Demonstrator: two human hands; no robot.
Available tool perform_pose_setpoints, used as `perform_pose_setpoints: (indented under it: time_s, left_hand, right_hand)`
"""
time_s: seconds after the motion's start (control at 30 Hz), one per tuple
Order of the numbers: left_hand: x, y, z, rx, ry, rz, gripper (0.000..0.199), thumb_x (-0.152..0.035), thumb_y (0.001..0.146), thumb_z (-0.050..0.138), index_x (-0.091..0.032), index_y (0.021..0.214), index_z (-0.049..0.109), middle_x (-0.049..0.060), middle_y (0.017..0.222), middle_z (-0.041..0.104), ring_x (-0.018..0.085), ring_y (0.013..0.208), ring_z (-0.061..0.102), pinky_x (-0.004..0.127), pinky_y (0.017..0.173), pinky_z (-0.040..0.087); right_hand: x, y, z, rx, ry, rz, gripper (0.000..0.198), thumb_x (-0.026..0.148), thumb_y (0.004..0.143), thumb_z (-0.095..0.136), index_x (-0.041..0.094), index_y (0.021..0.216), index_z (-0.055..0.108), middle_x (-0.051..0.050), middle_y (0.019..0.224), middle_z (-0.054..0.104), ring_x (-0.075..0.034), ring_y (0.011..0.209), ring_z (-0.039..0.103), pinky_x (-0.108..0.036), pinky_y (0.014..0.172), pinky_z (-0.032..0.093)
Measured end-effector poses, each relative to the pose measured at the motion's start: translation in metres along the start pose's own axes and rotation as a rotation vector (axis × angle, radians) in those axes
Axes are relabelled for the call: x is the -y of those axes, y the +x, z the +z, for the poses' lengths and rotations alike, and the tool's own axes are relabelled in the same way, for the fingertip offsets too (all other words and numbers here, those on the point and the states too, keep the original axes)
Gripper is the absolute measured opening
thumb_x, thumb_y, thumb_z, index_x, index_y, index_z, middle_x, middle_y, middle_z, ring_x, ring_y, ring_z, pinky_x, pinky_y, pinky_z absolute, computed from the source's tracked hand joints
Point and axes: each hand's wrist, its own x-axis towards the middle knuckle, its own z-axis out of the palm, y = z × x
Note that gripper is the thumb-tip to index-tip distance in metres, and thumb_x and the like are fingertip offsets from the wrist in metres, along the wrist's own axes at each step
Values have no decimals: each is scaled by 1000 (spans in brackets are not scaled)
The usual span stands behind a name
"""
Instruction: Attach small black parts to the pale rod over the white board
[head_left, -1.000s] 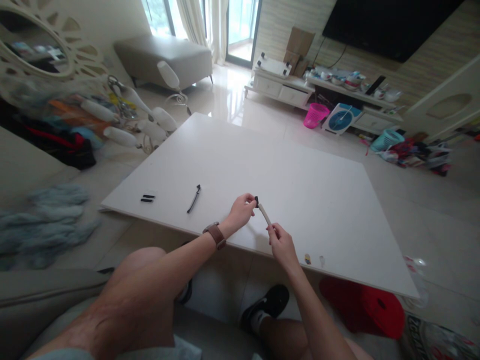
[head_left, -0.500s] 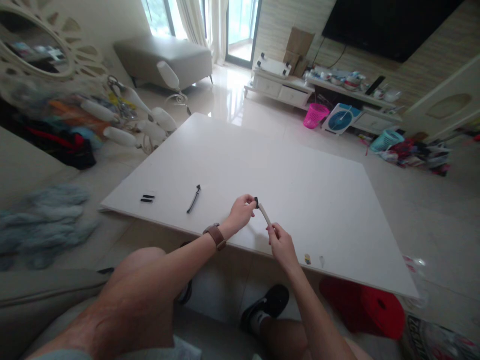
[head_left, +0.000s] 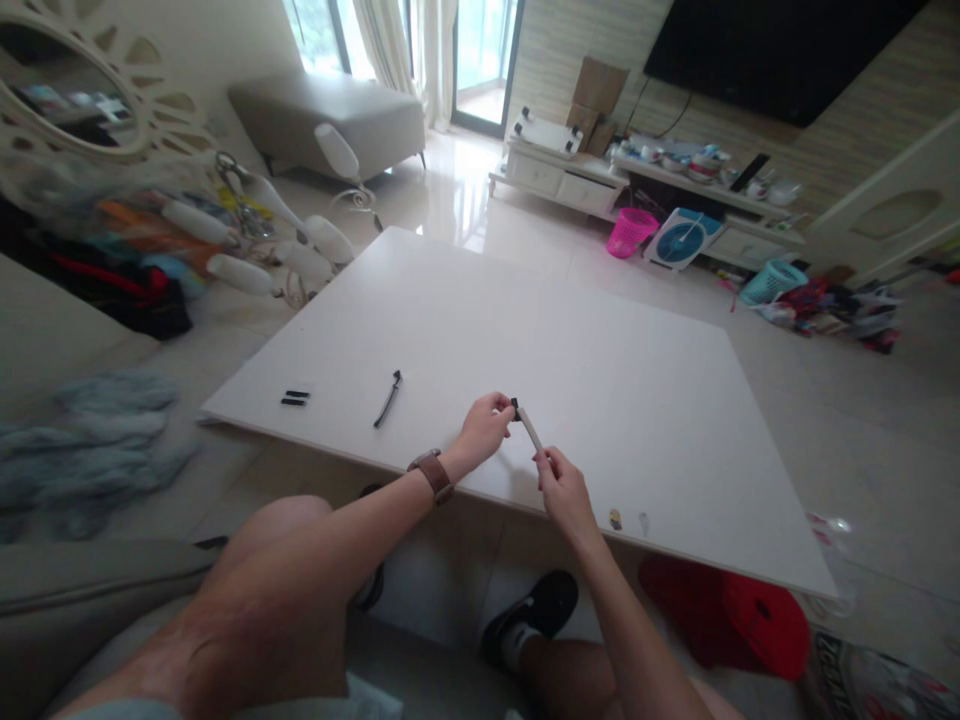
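Carefully pinched between its fingertips, a small black piece (head_left: 515, 408) sits in the left hand (head_left: 487, 425), above the near part of the white desk (head_left: 600, 340). Just beside it, the right hand (head_left: 564, 490) is closed around the lower end of a slim, pale stick (head_left: 529, 430), whose upper end leans up to the black piece; whether the two are joined is too small to tell. A watch with a brown strap (head_left: 433, 473) circles the left wrist. Farther left on the desk lie a thin dark rod (head_left: 387, 400) with an angled head and two short black strips (head_left: 295, 398), side by side. To the right, near the front edge, a small yellowish item (head_left: 616, 519) rests beside a clear piece (head_left: 643, 523).
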Motion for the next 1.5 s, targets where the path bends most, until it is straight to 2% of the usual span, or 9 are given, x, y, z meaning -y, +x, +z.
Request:
perform_pose_setpoints:
  time_s: [0.13, 0.33, 0.53, 0.73, 0.93, 1.03, 1.23, 1.37, 1.5]
  left_hand:
    - [1, -3, 5, 91, 37, -15, 7, -11, 78, 54, -14, 73, 59, 1, 71, 64, 8, 48, 54, 22, 50, 40]
    - [0, 7, -3, -34, -18, 27, 5, -14, 80, 54, -15, 77, 58, 1, 74, 64, 8, 49, 53, 22, 51, 43]
    - [1, -7, 5, 124, 24, -25, 9, -11, 78, 54, -13, 72, 60, 0, 69, 63, 8, 48, 53, 22, 49, 40]
    - [-1, 0, 2, -35, -39, 5, 7, -13, 80, 54, -14, 74, 58, 1, 72, 64, 8, 50, 52, 22, 51, 43]
    - [9, -9, 10, 127, 12, -55, 7, -12, 78, 54, -13, 74, 60, 1, 73, 64, 7, 48, 53, 22, 49, 39]
    - [7, -8, 10, 88, -3, -54, 7, -11, 78, 53, -13, 74, 59, 1, 72, 63, 7, 48, 53, 22, 50, 39]
    - [-4, 3, -5, -51, -91, 3, 6, -14, 78, 54, -14, 74, 58, 0, 69, 61, 8, 49, 51, 23, 52, 41]
    - [-5, 3, -4, -36, -104, 8, 6, -15, 77, 54, -14, 73, 59, -1, 66, 60, 8, 49, 50, 22, 51, 40]
    - [-5, 0, 1, 25, -121, -6, 7, -16, 77, 53, -14, 73, 58, 1, 70, 63, 8, 49, 51, 23, 50, 40]
  right_hand:
    - [0, 1, -2, -16, 2, -2, 42, 55, 97, 40, 20, 87, 60, 3, 59, 51, -14, 56, 45, -25, 54, 26]
    - [0, -1, 0, 0, 15, -11, 42, 55, 97, 41, 20, 88, 62, 3, 59, 51, -14, 56, 45, -25, 54, 26]
    - [0, 0, -1, -11, 9, -1, 41, 55, 97, 40, 20, 87, 60, 3, 59, 50, -14, 56, 46, -25, 54, 27]
    - [0, 1, -1, 0, 10, 5, 42, 56, 97, 41, 20, 88, 61, 3, 59, 51, -15, 56, 45, -25, 54, 27]
    - [-1, 0, -1, -11, 8, 3, 42, 56, 97, 41, 20, 87, 60, 4, 59, 50, -14, 54, 45, -25, 53, 27]
    - [0, 1, -1, -13, 19, 2, 42, 57, 97, 40, 20, 86, 59, 4, 58, 49, -14, 54, 45, -25, 53, 28]
    - [2, 0, -1, -7, 6, -1, 43, 56, 96, 42, 20, 87, 62, 2, 59, 51, -15, 56, 45, -26, 55, 27]
    - [6, -2, -2, -70, 10, -1, 41, 55, 96, 44, 20, 83, 61, 3, 59, 51, -14, 56, 44, -26, 54, 26]
    - [10, -3, -5, -178, 62, 4, 39, 56, 92, 51, 20, 77, 56, 5, 59, 42, -13, 56, 38, -25, 54, 27]
